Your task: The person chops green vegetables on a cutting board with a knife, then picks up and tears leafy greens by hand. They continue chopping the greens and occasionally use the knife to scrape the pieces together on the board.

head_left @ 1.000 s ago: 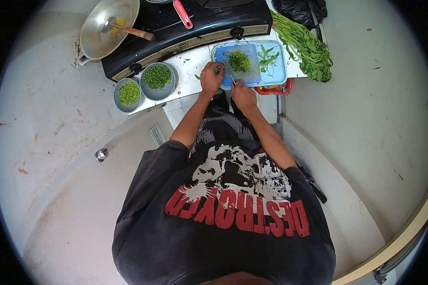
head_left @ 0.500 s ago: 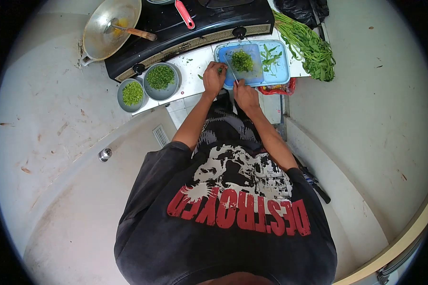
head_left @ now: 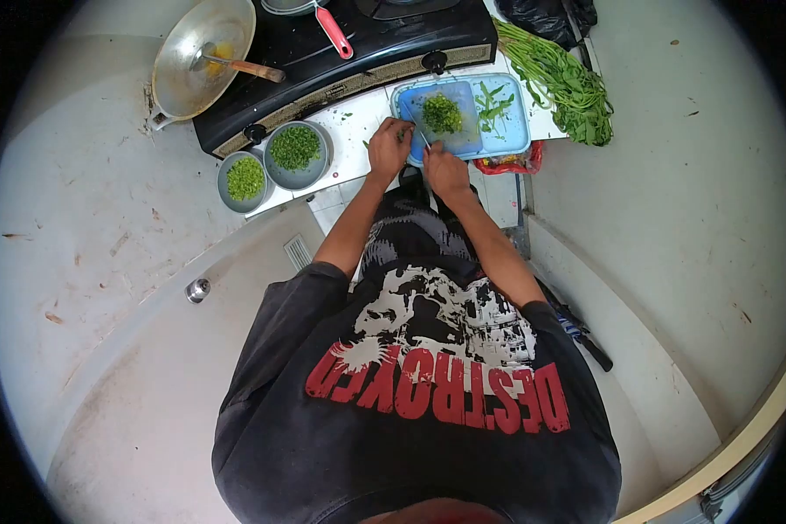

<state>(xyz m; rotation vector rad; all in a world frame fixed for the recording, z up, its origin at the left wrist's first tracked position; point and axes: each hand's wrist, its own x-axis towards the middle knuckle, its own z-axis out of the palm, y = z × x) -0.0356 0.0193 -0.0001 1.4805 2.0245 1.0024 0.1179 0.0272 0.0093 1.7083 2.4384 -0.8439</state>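
Observation:
My right hand (head_left: 448, 173) is closed round the handle of a knife (head_left: 421, 131), whose thin blade points up and left over the blue cutting board (head_left: 469, 140). Beside the blade, at the board's left edge, my left hand (head_left: 388, 150) has its fingers bent and pressed together on some green stems, mostly hidden. Chopped greens (head_left: 442, 113) lie in a pile on the board. The board rests in a light blue tray (head_left: 520, 131), where loose green leaves (head_left: 494, 109) lie on the right.
Two grey bowls (head_left: 321, 166) of chopped greens stand left of my hands. Behind are a black stove (head_left: 358, 57), a wok (head_left: 179, 74) with a ladle, and a red-handled pan (head_left: 333, 33). A leafy bunch (head_left: 576, 105) lies right, near a red basket (head_left: 533, 161).
The knife and my right hand have shifted slightly left, and the blade is tilted a little differently. My left hand has moved slightly left. The whole view has also shifted a little.

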